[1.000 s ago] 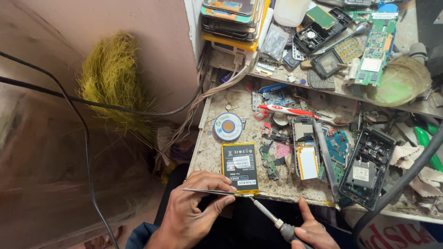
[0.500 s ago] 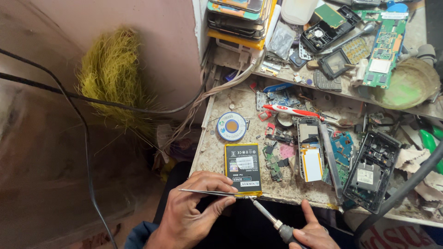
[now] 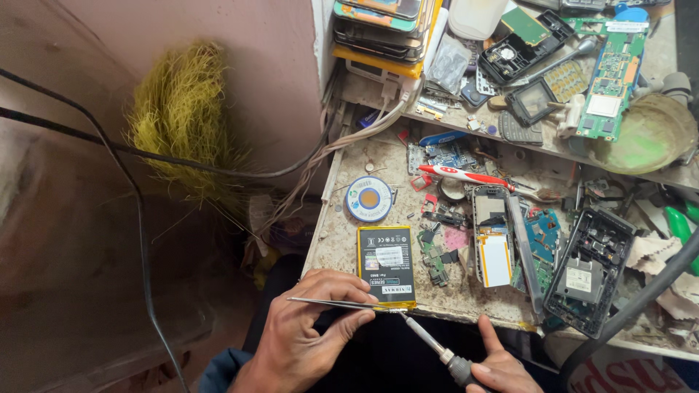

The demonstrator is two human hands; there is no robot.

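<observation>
Battery (image 3: pixel 387 266), flat, black with yellow edging, lower centre of frame at the desk (image 3: pixel 342 225) front edge; pale rectangular label on its face. Left hand (image 3: pixel 309 338) pinches tweezers (image 3: pixel 331 302), tips at the battery's near end, apparently steadying a terminal. Right hand (image 3: pixel 502 367), bottom edge, grips a soldering iron (image 3: pixel 426 338), tip meeting the same spot. Solder reel (image 3: pixel 369 199), round, blue-white, just above the battery. Opened phone (image 3: pixel 491 236) with white-orange panel to the right. Green circuit board (image 3: pixel 611 80) on the shelf, upper right.
</observation>
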